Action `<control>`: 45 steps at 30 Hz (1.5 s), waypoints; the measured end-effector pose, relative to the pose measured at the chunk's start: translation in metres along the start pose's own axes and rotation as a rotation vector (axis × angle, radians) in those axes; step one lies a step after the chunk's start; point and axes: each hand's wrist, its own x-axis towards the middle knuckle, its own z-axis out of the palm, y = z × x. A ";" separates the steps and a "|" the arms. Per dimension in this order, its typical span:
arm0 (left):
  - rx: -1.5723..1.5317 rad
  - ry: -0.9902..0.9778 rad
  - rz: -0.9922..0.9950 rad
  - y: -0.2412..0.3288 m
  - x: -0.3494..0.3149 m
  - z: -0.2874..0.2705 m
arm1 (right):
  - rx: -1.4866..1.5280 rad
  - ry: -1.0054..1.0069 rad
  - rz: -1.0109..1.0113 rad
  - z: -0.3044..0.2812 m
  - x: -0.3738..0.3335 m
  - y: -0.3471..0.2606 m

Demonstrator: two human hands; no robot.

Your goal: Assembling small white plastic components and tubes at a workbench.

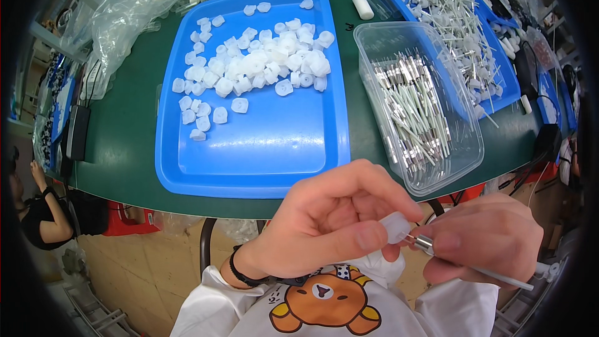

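Note:
Close in front of me, my left hand (340,218) pinches a translucent white plastic cap (395,228) between thumb and fingers. My right hand (490,237) grips a thin rod with a silver metal collar (424,244); its pale grey-white tail (505,278) sticks out below the hand toward the right. Thin prongs at the collar's end reach to the cap's opening. Whether they sit inside it I cannot tell. Beyond my left hand, a blue tray (249,184) bears a heap of similar white caps (268,59).
A clear plastic box (465,165) of similar metal-collared rods (415,112) stands right of the tray. Behind it, another blue tray (508,90) holds white caps with rods. Plastic bags (128,22) lie far left, white cylinders (362,7) at the back. Another person's arm (56,212) shows at left.

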 end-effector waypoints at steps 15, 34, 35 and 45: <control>0.014 0.032 -0.076 0.000 -0.001 -0.002 | -0.111 -0.033 0.005 0.000 0.005 -0.003; 0.031 0.047 -0.152 0.001 -0.002 0.002 | -0.113 -0.068 0.012 -0.007 0.006 -0.004; 0.030 0.046 -0.161 0.001 -0.001 0.002 | -0.113 -0.065 0.021 -0.007 0.006 -0.004; 0.018 0.117 -0.175 0.002 -0.002 0.009 | -0.122 0.010 0.033 0.002 -0.003 -0.003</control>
